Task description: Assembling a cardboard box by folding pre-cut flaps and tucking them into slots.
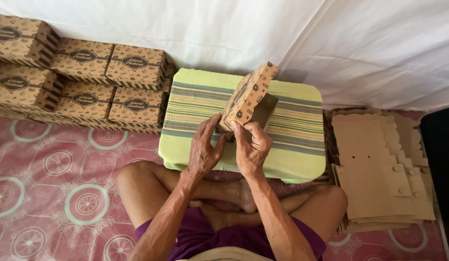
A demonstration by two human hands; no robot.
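My left hand (203,151) and right hand (251,149) pinch the printed brown cardboard box (247,96) tilted above the striped green cushion (292,145), which leaves its open side in reach.

A half-folded box (247,99) is held above a cloth-covered stool (287,159) before the person's crossed legs, with finished boxes (84,87) stacked on the floor to its left and flat cardboard sheets (379,169) piled to its right.

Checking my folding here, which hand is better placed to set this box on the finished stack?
Probably the left hand: the stacked boxes lie on its side, and it already grips the box. The right hand would have to cross over.
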